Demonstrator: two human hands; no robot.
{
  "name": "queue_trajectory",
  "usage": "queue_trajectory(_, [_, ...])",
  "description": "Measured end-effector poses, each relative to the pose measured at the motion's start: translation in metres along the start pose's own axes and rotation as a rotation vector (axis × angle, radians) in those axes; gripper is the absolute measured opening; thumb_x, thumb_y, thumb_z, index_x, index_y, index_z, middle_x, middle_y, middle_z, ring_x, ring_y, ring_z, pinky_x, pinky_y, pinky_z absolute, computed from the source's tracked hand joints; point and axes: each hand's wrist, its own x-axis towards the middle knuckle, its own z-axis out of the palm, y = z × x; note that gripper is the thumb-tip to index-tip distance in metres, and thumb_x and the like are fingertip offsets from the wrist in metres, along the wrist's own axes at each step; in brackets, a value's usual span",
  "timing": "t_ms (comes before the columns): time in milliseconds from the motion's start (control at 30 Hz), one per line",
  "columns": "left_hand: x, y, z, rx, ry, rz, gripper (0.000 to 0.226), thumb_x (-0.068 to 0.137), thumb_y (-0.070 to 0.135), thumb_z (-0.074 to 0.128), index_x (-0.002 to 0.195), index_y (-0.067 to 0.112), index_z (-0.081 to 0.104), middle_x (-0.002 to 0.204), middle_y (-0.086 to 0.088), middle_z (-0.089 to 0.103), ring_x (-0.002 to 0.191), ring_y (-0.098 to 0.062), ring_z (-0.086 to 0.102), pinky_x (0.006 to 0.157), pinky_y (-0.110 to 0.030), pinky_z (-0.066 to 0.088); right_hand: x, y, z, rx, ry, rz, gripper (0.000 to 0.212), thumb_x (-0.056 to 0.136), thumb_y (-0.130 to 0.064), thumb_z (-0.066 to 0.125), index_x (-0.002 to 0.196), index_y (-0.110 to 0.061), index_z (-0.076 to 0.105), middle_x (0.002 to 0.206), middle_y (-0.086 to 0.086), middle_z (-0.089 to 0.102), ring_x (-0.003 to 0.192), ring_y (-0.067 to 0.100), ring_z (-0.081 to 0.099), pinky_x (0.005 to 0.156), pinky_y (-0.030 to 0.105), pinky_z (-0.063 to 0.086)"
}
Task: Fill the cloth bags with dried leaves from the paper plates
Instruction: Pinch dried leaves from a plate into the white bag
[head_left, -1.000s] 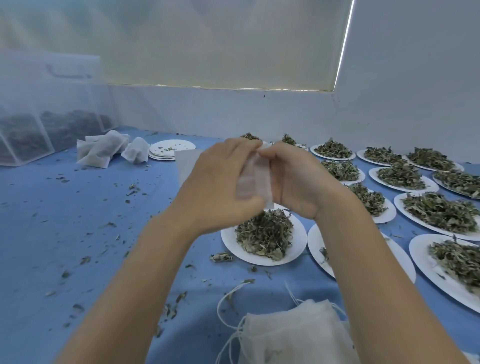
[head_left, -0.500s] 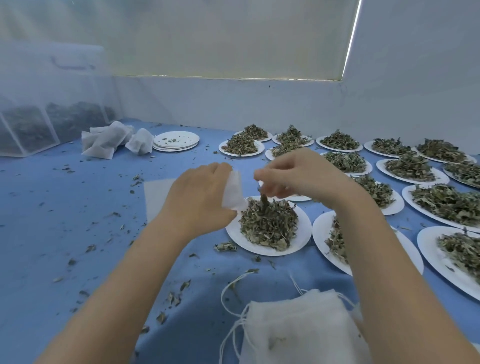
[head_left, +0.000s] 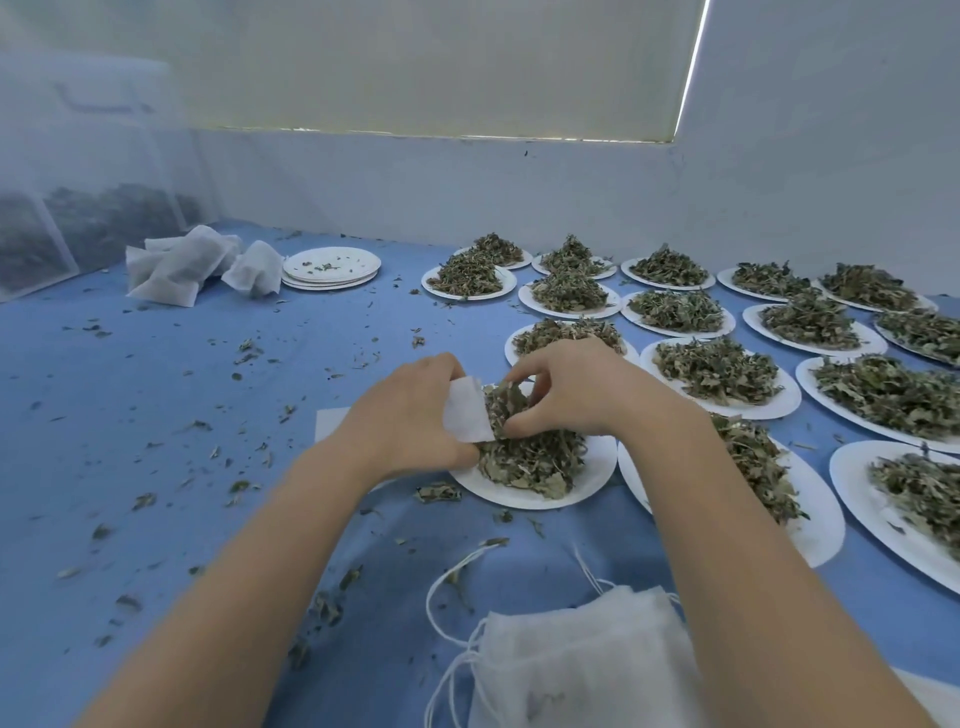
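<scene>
Two hands work over the nearest plate (head_left: 524, 496), which sits on the blue table (head_left: 130, 441) in front of the person. The left hand (head_left: 410, 421) grips a white bag (head_left: 466, 415) at its mouth, fingers curled round the cloth; the mouth faces right, toward the leaves, and the bag's long axis runs leftward, its far end showing as a pale corner beyond the left wrist. The right hand (head_left: 571, 389) pinches a clump of leaves (head_left: 501, 405) between thumb and curled fingers, right at the bag's mouth and touching it. Whether any leaves are inside the bag cannot be told. Below the hands, the leaf pile (head_left: 535, 462) covers most of the plate, with bare rim at the near side.

To the right, filled plates (head_left: 722, 374) stand close together in rows reaching to the far wall and the right edge of view, several touching or overlapping. To the left, the table is open apart from scattered leaf scraps (head_left: 244, 358). At the near edge lies a heap of empty bags (head_left: 582, 660) with loose white drawstrings (head_left: 441, 587). At the far left lie filled bags (head_left: 182, 265), just beside a stack of emptied plates (head_left: 332, 266). A translucent bin (head_left: 78, 208) with dark contents stands in the far left corner.
</scene>
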Motion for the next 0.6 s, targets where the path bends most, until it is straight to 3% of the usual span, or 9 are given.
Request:
queue_trajectory(133, [0.004,0.000,-0.002,-0.028,-0.001,0.022,0.050,0.065,0.033,0.072,0.104,0.023,0.042,0.100,0.004,0.050,0.089,-0.019,0.048,0.066,-0.031,0.037,0.001,0.003,-0.002,0.036,0.102,-0.033,0.019,0.076,-0.035,0.074,0.092,-0.025,0.075,0.083,-0.009,0.064,0.072,0.005,0.055,0.057,0.017,0.043])
queue_trajectory(200, [0.006,0.000,-0.002,-0.052,0.003,0.027,0.050,0.064,0.033,0.072,0.104,0.025,0.041,0.100,0.004,0.049,0.088,-0.018,0.048,0.065,-0.031,0.036,0.000,0.005,-0.007,0.089,0.141,-0.044,0.016,0.076,-0.032,0.075,0.089,-0.022,0.076,0.073,-0.010,0.064,0.067,0.005,0.056,0.061,0.021,0.049])
queue_trajectory(333, [0.004,-0.002,0.002,-0.082,0.027,0.042,0.051,0.064,0.031,0.072,0.103,0.027,0.040,0.099,0.007,0.049,0.087,-0.018,0.048,0.065,-0.031,0.036,-0.003,0.009,-0.012,0.197,0.255,-0.068,0.014,0.074,-0.033,0.078,0.084,-0.024,0.076,0.068,-0.011,0.067,0.064,0.003,0.060,0.060,0.011,0.045])
queue_trajectory(467, [0.001,-0.006,0.004,-0.146,0.068,0.047,0.056,0.060,0.037,0.071,0.107,0.029,0.041,0.102,0.009,0.050,0.088,-0.017,0.048,0.066,-0.031,0.038,-0.003,0.009,-0.010,0.462,0.341,-0.089,0.006,0.073,-0.027,0.079,0.075,-0.029,0.074,0.065,-0.013,0.070,0.064,0.000,0.066,0.062,0.009,0.050])
queue_trajectory(600, [-0.001,-0.005,0.004,-0.268,0.170,0.032,0.052,0.062,0.030,0.072,0.104,0.032,0.042,0.099,0.013,0.050,0.085,-0.012,0.046,0.060,-0.020,0.034,0.000,0.002,-0.001,0.573,0.373,-0.097,0.007,0.074,-0.022,0.078,0.081,-0.020,0.076,0.069,-0.003,0.073,0.066,0.009,0.070,0.077,0.029,0.058])
